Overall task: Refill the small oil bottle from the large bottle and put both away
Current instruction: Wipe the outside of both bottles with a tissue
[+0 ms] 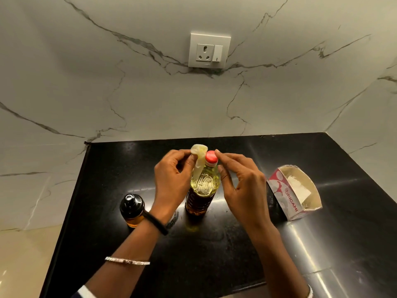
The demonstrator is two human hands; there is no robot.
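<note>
"ORIGAMI" runs in red capitals down the side of the open box (287,197). The raised marks on the large bottle (203,186) cannot be read.

walls: veined white marble (86,87) | socket plate (209,50) | counter: glossy black (214,254)

Glossy black stone worktop (247,244); clear plastic large bottle (203,190); veined marble-look wall (129,93); seemingly paper tissue (198,160).

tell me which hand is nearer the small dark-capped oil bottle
Left. The left hand is just up and right of the small oil bottle, its wrist right beside it; the right hand is beyond the large oil bottle.
</note>
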